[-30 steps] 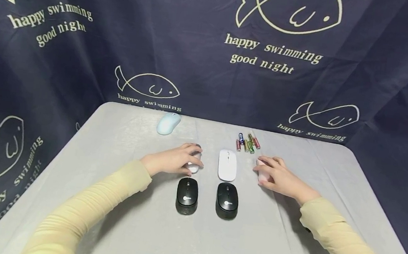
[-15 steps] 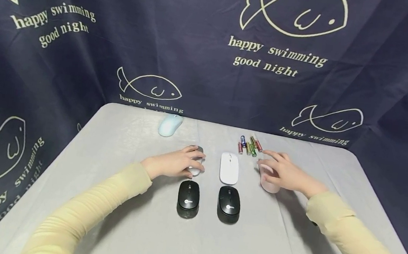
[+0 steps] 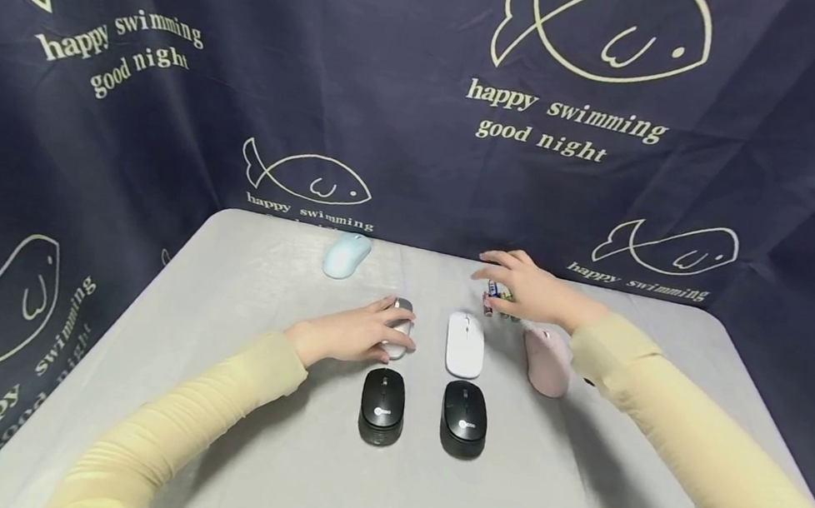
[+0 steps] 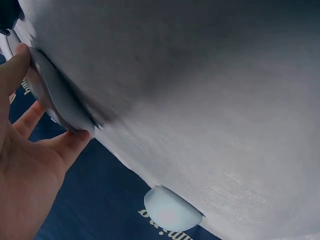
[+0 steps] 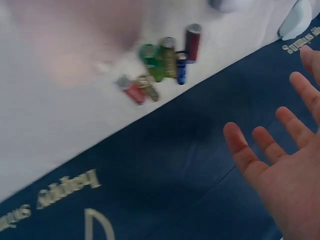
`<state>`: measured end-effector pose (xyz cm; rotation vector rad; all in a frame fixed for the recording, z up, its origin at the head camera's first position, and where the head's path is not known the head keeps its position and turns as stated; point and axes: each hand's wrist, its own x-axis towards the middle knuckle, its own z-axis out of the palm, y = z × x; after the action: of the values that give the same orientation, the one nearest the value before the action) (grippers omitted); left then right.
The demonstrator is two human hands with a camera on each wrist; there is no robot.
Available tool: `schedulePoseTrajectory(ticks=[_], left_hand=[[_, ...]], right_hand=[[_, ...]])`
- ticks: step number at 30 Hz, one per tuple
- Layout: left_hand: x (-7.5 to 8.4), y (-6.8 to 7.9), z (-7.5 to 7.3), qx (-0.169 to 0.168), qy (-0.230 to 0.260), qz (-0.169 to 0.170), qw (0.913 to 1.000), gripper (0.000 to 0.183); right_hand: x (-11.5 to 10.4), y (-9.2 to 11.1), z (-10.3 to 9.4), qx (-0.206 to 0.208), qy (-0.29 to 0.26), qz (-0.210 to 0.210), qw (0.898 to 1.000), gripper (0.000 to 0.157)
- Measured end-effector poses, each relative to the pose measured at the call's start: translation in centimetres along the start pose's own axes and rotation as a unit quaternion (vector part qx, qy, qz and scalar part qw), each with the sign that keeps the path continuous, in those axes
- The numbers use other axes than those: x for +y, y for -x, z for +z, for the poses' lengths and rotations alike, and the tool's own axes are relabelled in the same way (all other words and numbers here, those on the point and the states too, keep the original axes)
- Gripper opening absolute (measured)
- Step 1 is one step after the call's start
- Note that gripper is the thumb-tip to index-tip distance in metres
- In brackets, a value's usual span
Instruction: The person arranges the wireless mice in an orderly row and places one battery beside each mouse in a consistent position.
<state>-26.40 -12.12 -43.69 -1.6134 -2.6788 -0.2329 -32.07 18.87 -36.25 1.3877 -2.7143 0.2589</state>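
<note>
My left hand (image 3: 357,332) holds a grey-and-white computer mouse (image 3: 404,306) on the table, its thumb and fingers spread about the edges. In the left wrist view the thumb is at one end of that mouse (image 4: 65,97) and a finger at the other. My right hand (image 3: 535,292) is over the batteries (image 3: 489,306), partly hiding them in the head view. Its fingers are spread with nothing between them, as the right wrist view shows, and several red, green, gold and blue batteries (image 5: 168,57) lie apart from it. A pink mouse (image 3: 546,364) lies below the right forearm.
A white mouse (image 3: 465,346) lies between the hands. Two black mice (image 3: 382,406) sit side by side closer to me, and a light blue mouse (image 3: 347,256) is near the back left edge. A dark blue fish-print curtain (image 3: 409,103) hangs behind the grey table.
My right hand has let go of the pink mouse and moved left and away from me, to above the batteries. The left hand stays at the grey-and-white mouse. The view has shifted slightly.
</note>
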Motion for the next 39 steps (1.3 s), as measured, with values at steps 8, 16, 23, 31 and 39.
schedulePoseTrajectory(ticks=[8,16,23,31,39], left_hand=[[-0.5,-0.1,0.5,-0.006,-0.022,0.002,0.9997,0.039],[-0.6,0.1,0.5,-0.002,-0.026,0.004,0.9997,0.039],[-0.5,0.0,0.5,-0.01,-0.03,0.002,0.9995,0.037],[-0.9,0.2,0.5,-0.017,-0.028,-0.004,0.9995,0.041],[-0.7,0.2,0.2,-0.029,-0.042,0.004,0.9987,0.043]], right_hand=[[-0.3,-6.1,0.9,-0.033,-0.003,-0.026,0.999,0.042],[-0.5,-11.3,2.9,-0.03,-0.021,-0.086,0.996,0.049],[-0.3,-14.8,4.6,-0.038,-0.038,-0.139,0.989,0.053],[-0.7,-17.8,5.9,-0.042,-0.053,-0.178,0.982,0.059],[-0.8,-19.9,7.5,-0.062,-0.041,-0.187,0.979,0.057]])
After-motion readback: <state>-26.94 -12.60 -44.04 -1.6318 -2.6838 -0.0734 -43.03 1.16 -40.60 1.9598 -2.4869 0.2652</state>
